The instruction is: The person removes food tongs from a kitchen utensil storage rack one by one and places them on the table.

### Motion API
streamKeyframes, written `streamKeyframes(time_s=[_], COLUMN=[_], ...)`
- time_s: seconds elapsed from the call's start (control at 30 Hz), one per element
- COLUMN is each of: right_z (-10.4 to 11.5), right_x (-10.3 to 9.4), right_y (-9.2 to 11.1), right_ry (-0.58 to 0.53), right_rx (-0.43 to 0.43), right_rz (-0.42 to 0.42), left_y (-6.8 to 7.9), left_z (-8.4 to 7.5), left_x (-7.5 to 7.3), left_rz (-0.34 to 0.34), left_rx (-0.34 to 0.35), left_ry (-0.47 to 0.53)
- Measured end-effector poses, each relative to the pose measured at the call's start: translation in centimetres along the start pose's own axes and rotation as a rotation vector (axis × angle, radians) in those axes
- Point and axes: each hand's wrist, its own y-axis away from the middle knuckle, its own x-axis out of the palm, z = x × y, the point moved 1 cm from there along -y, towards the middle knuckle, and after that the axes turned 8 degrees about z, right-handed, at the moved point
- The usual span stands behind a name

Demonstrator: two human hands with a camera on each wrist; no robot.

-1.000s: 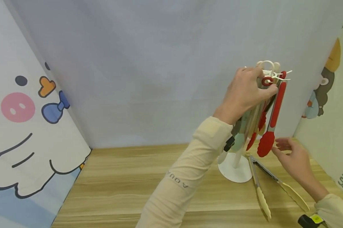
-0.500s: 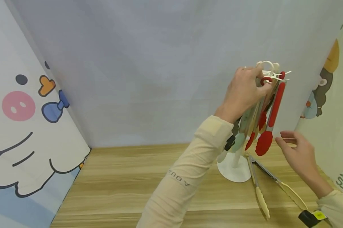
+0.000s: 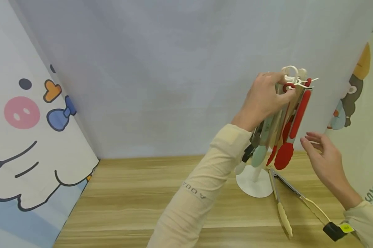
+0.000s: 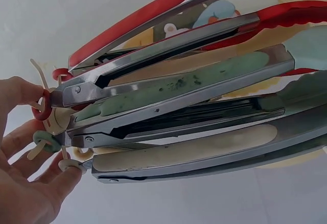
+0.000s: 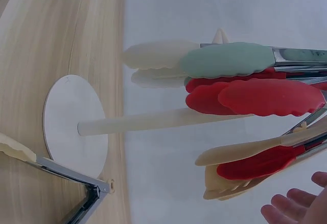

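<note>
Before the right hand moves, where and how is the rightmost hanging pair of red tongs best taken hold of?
Probably by the red handle, from the right. The red tongs hang head down and slanted, with the long, slim handle above the wider, wavy-edged head. Their right side faces the right hand, while other tongs crowd the left and the left hand occupies the top.
</note>
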Motion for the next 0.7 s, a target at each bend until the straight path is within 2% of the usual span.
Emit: streamKeyframes(time_s=[0.3,0.53,0.7], right_z=[0.9,1.1,1.0], right_x=[-0.1,0.3,0.4], right_y=[-0.9,-1.7,-2.0], right_ry=[-0.036,-0.092,-0.093], right_rx=[-0.056,-0.023,-0.004], right_rz=[0.091,0.205,0.241], left_y=[-0.1,-0.3,-0.4], left_z=[0.3,0.4,0.5], left_x=[-0.1,-0.2,-0.2], left_rz=[-0.002,-0.004,0.010], left_rx=[0.014,0.026,0.042], left_ry=[0.035,0.032,0.027])
